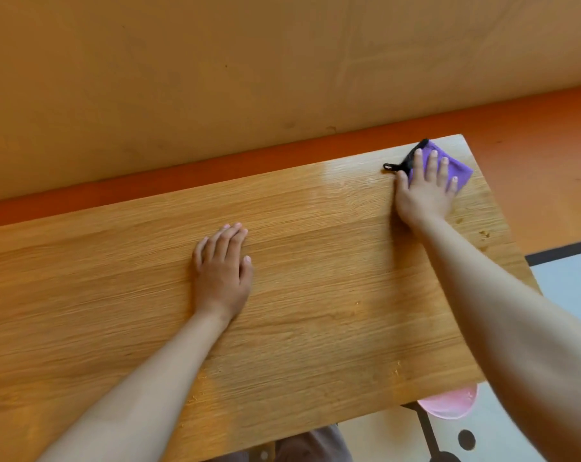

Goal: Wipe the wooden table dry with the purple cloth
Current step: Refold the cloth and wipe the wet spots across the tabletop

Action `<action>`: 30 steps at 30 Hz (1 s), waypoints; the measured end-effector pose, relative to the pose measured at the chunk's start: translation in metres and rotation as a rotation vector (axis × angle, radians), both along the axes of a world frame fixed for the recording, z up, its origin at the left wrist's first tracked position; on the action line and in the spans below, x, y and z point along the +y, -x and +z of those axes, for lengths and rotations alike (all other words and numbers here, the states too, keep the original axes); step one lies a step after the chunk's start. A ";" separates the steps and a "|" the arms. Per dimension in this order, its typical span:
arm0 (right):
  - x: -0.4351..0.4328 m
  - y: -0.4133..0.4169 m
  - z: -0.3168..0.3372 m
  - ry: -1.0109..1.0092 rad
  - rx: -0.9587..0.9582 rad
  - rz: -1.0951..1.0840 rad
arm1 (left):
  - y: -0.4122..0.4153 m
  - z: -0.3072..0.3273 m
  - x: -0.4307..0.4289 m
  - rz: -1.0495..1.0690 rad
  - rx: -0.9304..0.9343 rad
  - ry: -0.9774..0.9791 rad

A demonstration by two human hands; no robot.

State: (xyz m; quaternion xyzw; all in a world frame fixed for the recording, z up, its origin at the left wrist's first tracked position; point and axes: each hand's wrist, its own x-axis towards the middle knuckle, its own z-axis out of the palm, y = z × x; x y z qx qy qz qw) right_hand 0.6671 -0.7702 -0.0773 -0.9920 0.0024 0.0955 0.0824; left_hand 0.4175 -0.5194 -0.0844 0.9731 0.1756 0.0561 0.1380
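Nearest, at about 5 o'clock below the table's near edge, a pink bowl (449,405) sits low on the pale floor (562,285), half hidden by the tabletop; what it holds cannot be told. Beside it stand dark metal frame (427,431) parts. At 6 o'clock a bit of the person's grey clothing (311,445) shows under the edge.

The table (115,295) fills the middle of the view, a light oak-grain top running from 9 o'clock across to 3 o'clock. A few small specks mark it near the near edge and at the right end. A pale sheen lies on the wood toward 1 o'clock.

The left hand (220,271) lies flat near the centre, palm down, fingers together and loose, gripping nothing.

Farther out, at about 2 o'clock by the far right corner, the right hand (426,191) presses flat on the cloth (462,171), fingers spread over it, not clenched. The purple cloth rests on the table, with a black loop (394,167) sticking out at its left.

Beyond the far edge an orange strip (215,168) runs along the foot of a tan wall (215,61), from 9 to 3 o'clock.
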 end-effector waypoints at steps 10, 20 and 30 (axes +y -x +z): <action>0.095 0.065 -0.010 -0.101 -0.061 0.438 | 0.000 0.002 -0.001 0.002 0.039 -0.003; -0.017 -0.044 -0.005 -0.047 -0.022 0.124 | 0.001 0.001 0.000 -0.001 0.024 0.000; -0.037 -0.038 0.000 -0.037 0.019 -0.127 | 0.000 0.002 0.001 0.007 0.024 0.002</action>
